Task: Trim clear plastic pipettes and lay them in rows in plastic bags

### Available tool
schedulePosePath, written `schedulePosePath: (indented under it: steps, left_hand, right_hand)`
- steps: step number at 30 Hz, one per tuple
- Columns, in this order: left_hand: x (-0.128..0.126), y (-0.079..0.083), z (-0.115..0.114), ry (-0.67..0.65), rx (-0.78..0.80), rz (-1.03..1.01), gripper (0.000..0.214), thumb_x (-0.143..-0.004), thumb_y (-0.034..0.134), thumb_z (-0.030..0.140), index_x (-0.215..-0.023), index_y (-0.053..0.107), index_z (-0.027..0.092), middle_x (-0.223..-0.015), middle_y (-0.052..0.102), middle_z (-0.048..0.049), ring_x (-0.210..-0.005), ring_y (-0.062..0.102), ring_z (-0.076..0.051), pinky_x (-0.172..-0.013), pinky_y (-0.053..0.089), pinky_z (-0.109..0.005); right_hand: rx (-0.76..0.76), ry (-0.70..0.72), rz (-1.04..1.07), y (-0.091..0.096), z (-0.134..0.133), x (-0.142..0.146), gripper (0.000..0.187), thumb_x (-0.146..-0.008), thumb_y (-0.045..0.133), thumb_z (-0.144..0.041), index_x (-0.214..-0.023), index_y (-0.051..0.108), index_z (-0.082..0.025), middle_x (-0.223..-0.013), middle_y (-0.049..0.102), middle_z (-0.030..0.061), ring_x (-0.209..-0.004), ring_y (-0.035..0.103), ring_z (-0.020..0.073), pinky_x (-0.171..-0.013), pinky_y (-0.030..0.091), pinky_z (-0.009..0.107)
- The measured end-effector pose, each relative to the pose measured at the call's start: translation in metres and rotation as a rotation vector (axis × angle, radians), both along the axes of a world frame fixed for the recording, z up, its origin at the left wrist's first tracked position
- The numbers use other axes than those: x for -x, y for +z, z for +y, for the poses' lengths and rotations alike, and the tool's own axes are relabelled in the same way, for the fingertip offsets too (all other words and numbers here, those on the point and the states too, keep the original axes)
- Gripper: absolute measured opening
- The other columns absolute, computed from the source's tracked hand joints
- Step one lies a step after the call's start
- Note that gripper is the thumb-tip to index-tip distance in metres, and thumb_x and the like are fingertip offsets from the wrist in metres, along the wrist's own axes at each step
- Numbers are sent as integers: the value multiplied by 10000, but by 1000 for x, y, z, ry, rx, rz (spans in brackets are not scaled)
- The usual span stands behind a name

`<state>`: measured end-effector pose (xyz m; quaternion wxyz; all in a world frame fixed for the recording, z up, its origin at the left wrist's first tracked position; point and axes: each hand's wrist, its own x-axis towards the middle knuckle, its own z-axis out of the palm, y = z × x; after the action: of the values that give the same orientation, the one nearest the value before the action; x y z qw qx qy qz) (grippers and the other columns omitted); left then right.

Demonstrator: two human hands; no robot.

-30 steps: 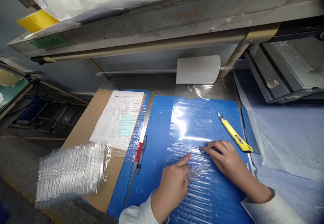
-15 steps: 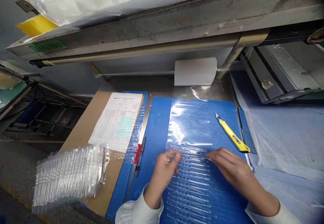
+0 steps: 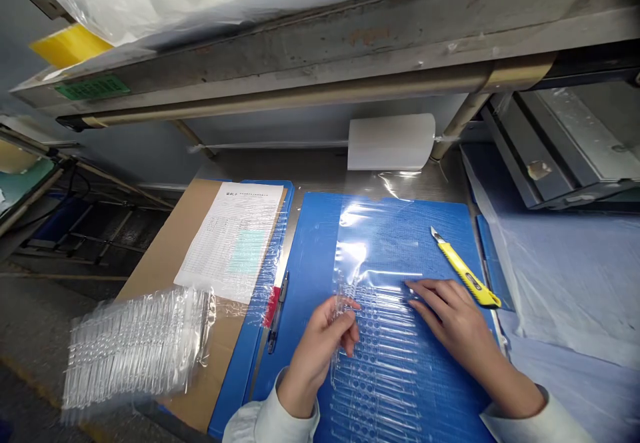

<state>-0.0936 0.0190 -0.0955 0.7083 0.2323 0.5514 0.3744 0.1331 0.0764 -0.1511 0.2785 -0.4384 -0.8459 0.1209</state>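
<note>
Head view of a work bench, looking forward and down. A blue corrugated plastic mat lies on a stainless steel table top. On the mat lies a clear plastic sleeve of moulded tubes, its rows of slender tubes running crosswise. The left hand, in a white sleeve, is clenched in a pinch on the sleeve's near-left edge, lifting that edge off the mat. The right hand rests on the sleeve with fingers extended and released, gripping nothing. Just beyond those fingertips lies a yellow snap-off utility knife, its blade pointing away from the person. Left of the mat, a brown cardboard sheet carries a white printed form and a bundled stack of clear moulded tubes in plastic, which overhangs the bench edge. A dark pen lies between the cardboard and the mat. A white roll stands behind, under a grey steel shelf. Pale blue sheeting covers the right side.
</note>
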Motion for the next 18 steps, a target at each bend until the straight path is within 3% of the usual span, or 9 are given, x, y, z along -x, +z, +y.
schedulePosePath:
  steps: [4,7,11,14,18]
  left_hand:
    - [-12,0,0,-149,-20,11,320,-814,555,404,-968,572,124,-572,522,38,-415,337,-39,-433,258,-191]
    - [-18,0,-1,-253,-33,-14,361,-800,564,438,-970,574,120,-583,546,28,-416,351,-42,-432,261,-193]
    - [-12,-2,-2,-276,-7,6,405,-794,533,503,-951,540,130,-599,570,18,-398,414,-55,-430,306,-201]
    - [-4,-4,0,-150,-24,126,366,-795,534,495,-883,525,140,-587,550,32,-389,403,-50,-421,308,-196]
    - [2,-4,5,63,-71,142,352,-786,549,493,-876,532,154,-644,555,28,-421,427,-59,-428,333,-203]
  right_hand:
    - [210,-34,193,22,-3,16,276,-898,438,-335,-1111,567,-215,-871,678,50,-758,641,174,-668,520,295]
    - [423,-26,281,36,-2,25,243,-891,439,-378,-926,616,-215,-747,683,17,-638,643,151,-578,517,247]
    - [544,28,319,41,1,18,256,-867,480,-399,-761,613,-208,-683,658,6,-619,629,143,-564,513,224]
    - [523,81,260,40,0,7,217,-866,494,-374,-765,606,-218,-702,662,7,-634,634,143,-569,522,226]
    - [273,143,134,35,-3,0,182,-898,451,-306,-893,619,-236,-755,688,8,-664,654,148,-592,536,246]
